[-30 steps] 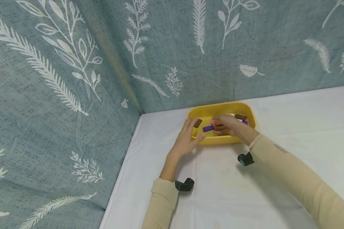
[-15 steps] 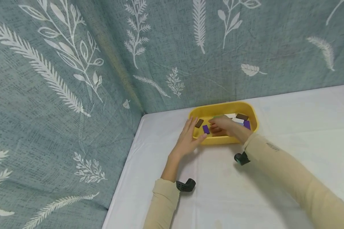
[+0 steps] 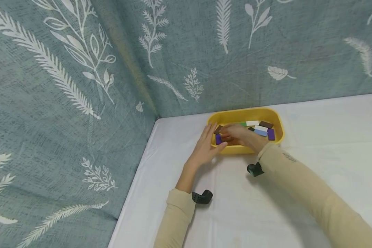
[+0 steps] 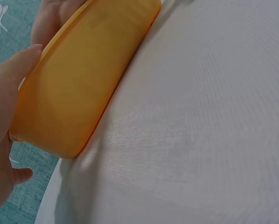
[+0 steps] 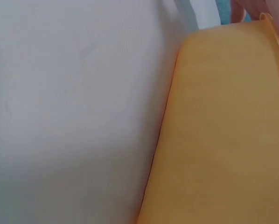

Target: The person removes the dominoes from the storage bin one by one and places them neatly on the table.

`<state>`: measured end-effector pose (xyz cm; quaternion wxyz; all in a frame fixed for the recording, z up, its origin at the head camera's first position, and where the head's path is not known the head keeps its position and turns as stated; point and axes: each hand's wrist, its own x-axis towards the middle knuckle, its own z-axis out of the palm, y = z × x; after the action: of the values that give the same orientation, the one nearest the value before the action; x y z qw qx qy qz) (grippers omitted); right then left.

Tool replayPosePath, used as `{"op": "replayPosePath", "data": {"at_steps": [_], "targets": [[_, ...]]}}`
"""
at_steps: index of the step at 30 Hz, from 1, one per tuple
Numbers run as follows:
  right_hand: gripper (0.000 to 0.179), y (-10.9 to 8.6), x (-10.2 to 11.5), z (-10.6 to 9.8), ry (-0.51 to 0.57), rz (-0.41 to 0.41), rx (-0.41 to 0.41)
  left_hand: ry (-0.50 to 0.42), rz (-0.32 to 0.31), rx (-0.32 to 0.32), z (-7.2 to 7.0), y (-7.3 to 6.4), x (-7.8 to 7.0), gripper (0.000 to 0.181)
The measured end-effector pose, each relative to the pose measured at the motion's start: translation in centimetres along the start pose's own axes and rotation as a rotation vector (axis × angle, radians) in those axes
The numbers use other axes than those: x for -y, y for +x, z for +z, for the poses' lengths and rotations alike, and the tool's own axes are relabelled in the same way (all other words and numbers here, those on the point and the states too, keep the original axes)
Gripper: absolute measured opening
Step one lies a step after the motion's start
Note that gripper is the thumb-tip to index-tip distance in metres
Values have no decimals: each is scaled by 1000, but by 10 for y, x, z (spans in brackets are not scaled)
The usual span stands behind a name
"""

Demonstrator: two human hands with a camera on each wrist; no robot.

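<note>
In the head view a yellow plastic tray [image 3: 260, 149] holds several small coloured blocks. My left hand [image 3: 202, 150] rests at its left end, fingers straight along the outside and thumb by the front rim. In the left wrist view the thumb [image 4: 25, 60] touches the rim. My right hand [image 3: 240, 133] reaches down inside the tray, its fingers bent towards the left end. Close to those fingertips lie a purple block [image 3: 218, 139] and a brown block [image 3: 218, 129]. Whether the right fingers hold a block is hidden; the right wrist view shows mostly the tray's outer wall [image 5: 223, 126].
Right of the right hand, the tray contains white [image 3: 261, 128], blue [image 3: 260, 132], dark brown [image 3: 266, 124] and purple [image 3: 271, 134] blocks. A green block [image 3: 243, 124] shows behind the hand. A patterned curtain [image 3: 235, 79] hangs behind the white-covered table [image 3: 235, 206].
My right hand has shifted left inside the tray, uncovering blocks on the right. The purple block near its fingers has turned and moved left. My left hand has stayed at the tray's end.
</note>
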<state>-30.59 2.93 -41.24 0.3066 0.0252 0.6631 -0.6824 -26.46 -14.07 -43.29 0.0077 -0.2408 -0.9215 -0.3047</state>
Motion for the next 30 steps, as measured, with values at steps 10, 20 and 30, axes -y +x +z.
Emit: {"op": "replayPosePath", "data": {"at_steps": [10,20,30], "targets": [[53,10,2,14,-19,3,19,-1,-7,24,-2,0,1,83],[53,14,2,21,-33,15,22,-5,6,18,-1,0,0,83],[43,16,1,22,-74,3,13,-20,-18,28,-1,0,0,82]]}}
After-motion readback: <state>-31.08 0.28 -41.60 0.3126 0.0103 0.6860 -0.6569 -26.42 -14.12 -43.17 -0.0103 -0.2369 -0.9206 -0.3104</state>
